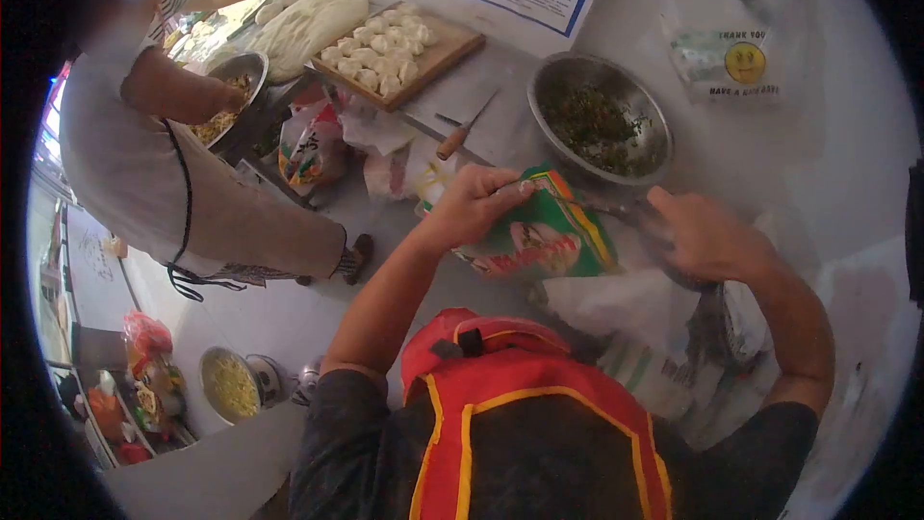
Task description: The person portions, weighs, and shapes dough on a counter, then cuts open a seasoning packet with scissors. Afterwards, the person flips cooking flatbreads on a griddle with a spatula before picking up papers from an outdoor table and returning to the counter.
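Observation:
My left hand (478,200) pinches the top edge of a green plastic food bag (539,231) with a yellow and red border and red lettering. In my right hand (707,231), partly smeared by motion, is what looks like a pair of scissors (616,208). Their dark blades lie along the bag's upper edge, close to my left fingers. Just beyond the bag stands a steel bowl (664,149) of chopped green filling. A knife with a wooden handle (452,143) lies on the counter, left of the bowl.
A wooden board of dumplings (385,53) sits at the back, beside a large sheet of dough (308,29). At left, a co-worker in an apron (192,164) reaches into another bowl (252,67). Plastic bags (313,144) crowd the counter; a basin (231,385) stands lower left.

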Action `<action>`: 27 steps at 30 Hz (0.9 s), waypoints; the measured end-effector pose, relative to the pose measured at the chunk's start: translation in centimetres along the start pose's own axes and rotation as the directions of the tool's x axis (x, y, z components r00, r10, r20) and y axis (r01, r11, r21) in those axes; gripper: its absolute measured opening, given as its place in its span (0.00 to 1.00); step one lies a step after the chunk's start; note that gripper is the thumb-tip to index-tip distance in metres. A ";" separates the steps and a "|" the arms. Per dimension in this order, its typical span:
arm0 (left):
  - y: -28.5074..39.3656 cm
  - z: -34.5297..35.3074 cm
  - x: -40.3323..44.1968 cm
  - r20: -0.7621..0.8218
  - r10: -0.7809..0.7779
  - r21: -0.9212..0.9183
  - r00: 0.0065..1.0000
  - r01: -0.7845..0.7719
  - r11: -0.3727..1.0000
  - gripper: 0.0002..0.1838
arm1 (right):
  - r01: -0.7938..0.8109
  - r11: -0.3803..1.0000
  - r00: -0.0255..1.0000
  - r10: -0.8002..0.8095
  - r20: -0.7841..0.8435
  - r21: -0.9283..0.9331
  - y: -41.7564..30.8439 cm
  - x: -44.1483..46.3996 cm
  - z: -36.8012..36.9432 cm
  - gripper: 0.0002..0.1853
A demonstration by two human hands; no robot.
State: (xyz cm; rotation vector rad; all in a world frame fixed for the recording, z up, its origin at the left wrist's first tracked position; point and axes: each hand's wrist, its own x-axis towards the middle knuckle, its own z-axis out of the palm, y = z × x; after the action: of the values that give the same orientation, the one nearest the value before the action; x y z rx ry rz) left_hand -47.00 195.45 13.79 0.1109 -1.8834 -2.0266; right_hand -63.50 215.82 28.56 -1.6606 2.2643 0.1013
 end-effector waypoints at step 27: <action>1.1 0.0 -1.1 0.029 -0.017 -0.056 0.999 0.019 0.998 0.15 | 0.115 0.993 0.992 -0.114 0.048 -0.022 2.5 -0.5 1.6 0.32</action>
State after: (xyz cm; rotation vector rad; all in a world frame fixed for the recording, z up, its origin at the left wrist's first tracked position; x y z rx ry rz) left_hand -45.71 195.77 14.69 0.0851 -1.8466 -2.1015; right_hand -65.36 217.51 26.83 -1.7779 2.1371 0.1393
